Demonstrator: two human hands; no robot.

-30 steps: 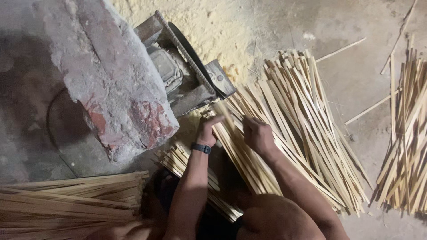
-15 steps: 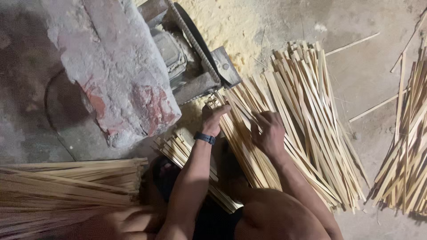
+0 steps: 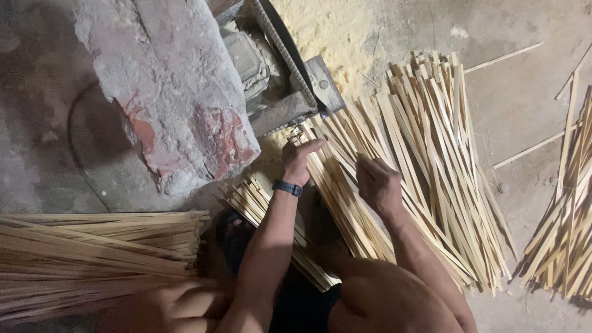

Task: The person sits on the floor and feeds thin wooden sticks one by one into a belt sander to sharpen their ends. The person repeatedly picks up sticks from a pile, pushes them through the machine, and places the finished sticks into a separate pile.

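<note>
Bamboo strips [image 3: 425, 160] lie under both hands, left [image 3: 300, 159] flat, right [image 3: 377, 185] curled.

light: dim, brighter top right | shadows: deep lower left | focus: slightly soft

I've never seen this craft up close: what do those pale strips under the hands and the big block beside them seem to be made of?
The strips look like split bamboo or a similar pale wood: thin, straight, matt yellow slats with a lengthwise grain. The block looks like rough stone or old masonry, grey and pitted with worn red patches. The left hand and right hand both rest on the strips. The yellowish heap behind looks like sawdust.
</note>
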